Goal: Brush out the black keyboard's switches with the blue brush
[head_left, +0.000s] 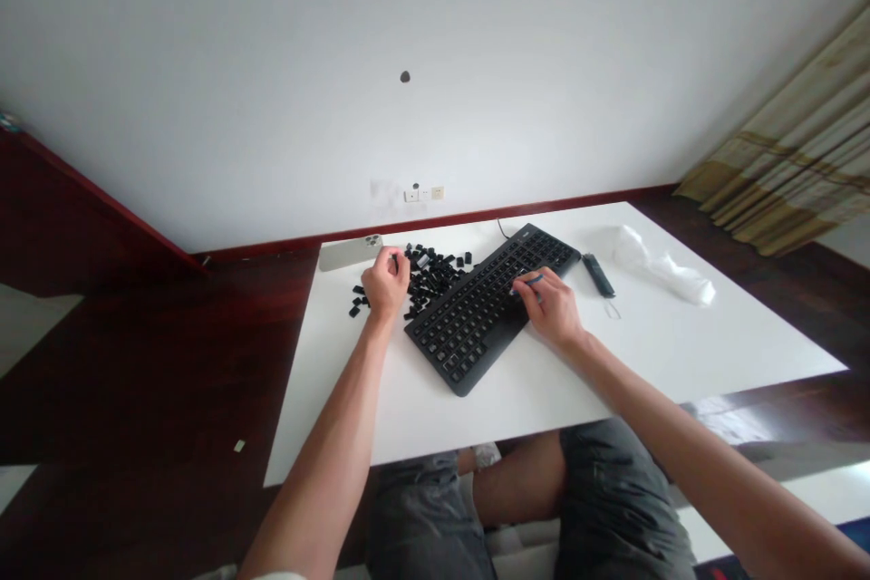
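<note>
A black keyboard (499,297) lies slantwise on the white table, its key sockets bare of caps. My right hand (554,306) is over the keyboard's middle, fingers closed around a thin blue stick (535,280) with a pale tip that points down at the sockets. To the left, my left hand (387,283) is raised beside a heap of loose black keycaps (435,276). Its fingers are curled together in a pinch, with a dark bit showing between them that is too small to name. A few keycaps lie scattered left of the heap, close to my left wrist.
A pale phone (348,252) lies at the table's back left corner. Right of the keyboard are a dark folded pouch (598,275) with a pale loop and a crumpled clear plastic bag (662,267). The keyboard's cable (502,230) runs off the back edge towards the wall.
</note>
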Motion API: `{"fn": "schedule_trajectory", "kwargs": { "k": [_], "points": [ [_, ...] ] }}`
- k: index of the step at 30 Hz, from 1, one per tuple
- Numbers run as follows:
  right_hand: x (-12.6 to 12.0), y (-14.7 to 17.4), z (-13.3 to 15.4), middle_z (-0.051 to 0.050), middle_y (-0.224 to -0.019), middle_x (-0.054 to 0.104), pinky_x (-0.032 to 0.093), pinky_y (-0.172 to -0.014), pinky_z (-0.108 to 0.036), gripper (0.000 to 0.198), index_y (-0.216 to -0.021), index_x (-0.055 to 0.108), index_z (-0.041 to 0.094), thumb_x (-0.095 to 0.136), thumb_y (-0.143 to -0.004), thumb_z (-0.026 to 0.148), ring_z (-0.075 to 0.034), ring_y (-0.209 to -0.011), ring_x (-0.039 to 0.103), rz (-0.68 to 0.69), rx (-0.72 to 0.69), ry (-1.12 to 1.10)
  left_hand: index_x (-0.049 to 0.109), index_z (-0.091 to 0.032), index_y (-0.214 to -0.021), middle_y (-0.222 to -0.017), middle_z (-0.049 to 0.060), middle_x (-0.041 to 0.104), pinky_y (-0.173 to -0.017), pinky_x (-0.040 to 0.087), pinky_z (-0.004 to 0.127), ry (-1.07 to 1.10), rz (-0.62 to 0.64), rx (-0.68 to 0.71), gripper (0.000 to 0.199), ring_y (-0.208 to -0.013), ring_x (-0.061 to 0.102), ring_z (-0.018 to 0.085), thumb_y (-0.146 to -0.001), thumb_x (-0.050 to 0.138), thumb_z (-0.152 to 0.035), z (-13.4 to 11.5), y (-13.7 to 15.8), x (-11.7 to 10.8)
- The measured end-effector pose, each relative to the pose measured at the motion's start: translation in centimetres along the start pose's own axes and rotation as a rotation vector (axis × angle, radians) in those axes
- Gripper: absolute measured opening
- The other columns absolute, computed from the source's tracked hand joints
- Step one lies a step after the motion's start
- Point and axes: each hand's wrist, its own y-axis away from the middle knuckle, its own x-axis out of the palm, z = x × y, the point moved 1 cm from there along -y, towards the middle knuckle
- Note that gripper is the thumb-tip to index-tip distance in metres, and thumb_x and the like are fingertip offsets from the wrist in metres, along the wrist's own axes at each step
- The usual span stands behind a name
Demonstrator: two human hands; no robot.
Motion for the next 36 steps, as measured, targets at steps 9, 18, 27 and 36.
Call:
{"fn": "schedule_trajectory", "kwargs": {
  "k": [9, 18, 27, 36],
  "points": [
    [0.2, 0.3, -0.2, -0.008, -0.085, 0.073, 0.057, -0.074, -0.040, 0.034, -0.094, 0.070, 0.024, 0.046, -0.113, 0.039, -0.024, -0.080, 0.066, 0.091, -0.064, -0.081, 0.071, -0.023, -0.090, -0.053, -0.007, 0.044, -0.061, 0.033, 0.026, -0.053, 0.087, 0.104, 0.026, -0.050, 0.040, 0.012, -0.100, 0.053, -0.039, -1.6, 0.1, 0.0],
    [0.6, -0.3, -0.7, -0.009, -0.084, 0.071, 0.055, -0.074, -0.042, 0.035, -0.088, 0.068, 0.024, 0.048, -0.112, 0.040, -0.026, -0.083, 0.066, 0.045, -0.025, -0.039, 0.075, -0.025, -0.097, -0.071, 0.000, 0.068, -0.070, 0.049, 0.029, -0.061, 0.399, 0.266, 0.025, -0.065, 0.062, 0.016, -0.100, 0.052, -0.033, -6.1, 1.7, -0.1],
    [0.1, -0.5, -1.5, -0.008, -0.084, 0.072, 0.054, -0.074, -0.039, 0.043, -0.084, 0.064, 0.025, 0.044, -0.113, 0.049, -0.025, -0.080, 0.066, -0.188, 0.127, -0.078, 0.052, -0.045, -0.157, -0.150, 0.009, 0.060, -0.122, 0.048, 0.059, -0.188, 0.415, 0.199, 0.070, -0.145, 0.055, 0.037, -0.090, 0.072, -0.047, -8.8, 15.7, -5.8],
    [-0.2, -0.2, -2.3, -0.005, -0.075, 0.071, 0.046, -0.067, -0.034, 0.051, -0.086, 0.067, 0.021, 0.042, -0.111, 0.058, -0.021, -0.065, 0.063, -0.109, 0.335, -0.171, 0.006, -0.029, -0.176, -0.179, 0.024, 0.019, -0.129, 0.034, 0.066, -0.312, 0.483, 0.032, 0.139, -0.163, 0.027, 0.048, -0.070, 0.093, -0.054, -6.8, 16.7, -6.1]
  ]
}}
